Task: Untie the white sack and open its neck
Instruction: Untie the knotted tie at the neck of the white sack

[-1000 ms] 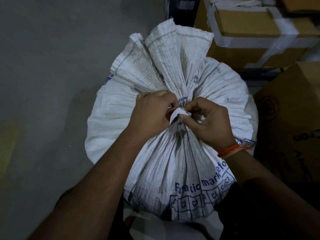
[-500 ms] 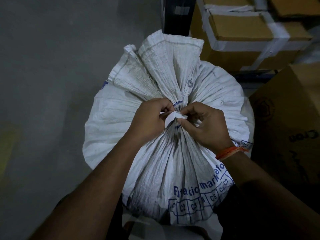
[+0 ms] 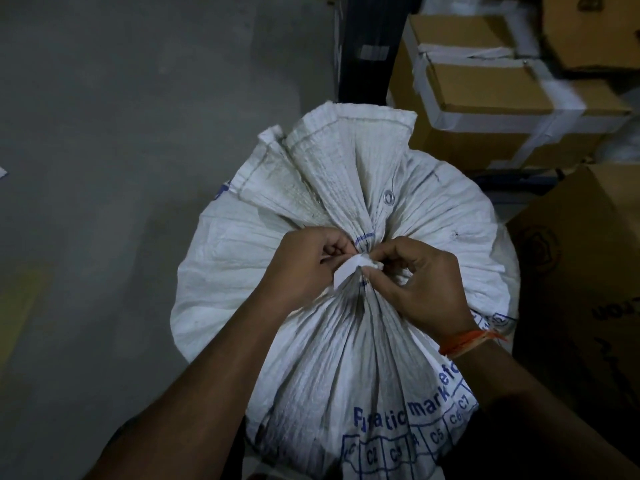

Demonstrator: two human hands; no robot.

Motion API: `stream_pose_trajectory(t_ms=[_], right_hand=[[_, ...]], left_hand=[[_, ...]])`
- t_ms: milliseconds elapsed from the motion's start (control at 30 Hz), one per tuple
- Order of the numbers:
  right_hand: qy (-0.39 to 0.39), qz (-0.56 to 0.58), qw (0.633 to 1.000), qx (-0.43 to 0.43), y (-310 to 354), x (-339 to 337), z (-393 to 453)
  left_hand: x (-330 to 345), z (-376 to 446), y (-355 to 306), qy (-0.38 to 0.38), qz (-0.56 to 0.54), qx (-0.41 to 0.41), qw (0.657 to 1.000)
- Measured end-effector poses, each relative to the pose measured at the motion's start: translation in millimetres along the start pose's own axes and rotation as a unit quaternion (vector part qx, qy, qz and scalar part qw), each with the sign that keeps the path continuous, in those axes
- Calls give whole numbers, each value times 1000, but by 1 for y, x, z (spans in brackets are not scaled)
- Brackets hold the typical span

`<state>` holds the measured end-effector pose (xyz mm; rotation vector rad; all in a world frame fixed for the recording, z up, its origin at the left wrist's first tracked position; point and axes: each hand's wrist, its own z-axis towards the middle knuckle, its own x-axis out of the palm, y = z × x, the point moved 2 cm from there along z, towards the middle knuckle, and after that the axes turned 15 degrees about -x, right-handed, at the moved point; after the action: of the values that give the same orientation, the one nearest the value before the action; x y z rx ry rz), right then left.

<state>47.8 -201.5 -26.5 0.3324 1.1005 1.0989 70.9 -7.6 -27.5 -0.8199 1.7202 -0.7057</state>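
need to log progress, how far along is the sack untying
Done: nothing visibly yet; the white sack is cinched at its neck. In hand: left hand and right hand pinch the white tie. Left: loosen it, spread the neck.

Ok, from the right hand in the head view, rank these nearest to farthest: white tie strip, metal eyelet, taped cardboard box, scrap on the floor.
From the right hand:
1. White tie strip, at its fingertips on the sack's neck.
2. Metal eyelet, just above on the flap.
3. Taped cardboard box, upper right.
4. Scrap on the floor, far left edge.
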Motion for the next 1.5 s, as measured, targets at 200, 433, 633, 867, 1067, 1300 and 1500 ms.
stream_pose_trajectory(t_ms=[200,433,633,867,1067,1300,1500], right_hand=[[13,36,999,-1,-10,0,-6],[13,61,998,34,-24,1,-10],[19,114,991,62,-32,3,-14],[20,92,994,63,-36,7,-15],[28,79,995,59,-37,9,-13],[26,79,995,57,-39,11,-14],[21,78,995,54,-38,11,-14]], left_hand=[[2,2,5,16,26,-14,999],[10,3,6,-26,29,7,999],[21,4,10,-20,8,-1,1000],[31,3,12,-42,-22,-41,998],[34,4,13,-57,-19,-47,997],[38,7,15,-51,-35,-57,996],[36,7,17,-49,-32,-48,997]])
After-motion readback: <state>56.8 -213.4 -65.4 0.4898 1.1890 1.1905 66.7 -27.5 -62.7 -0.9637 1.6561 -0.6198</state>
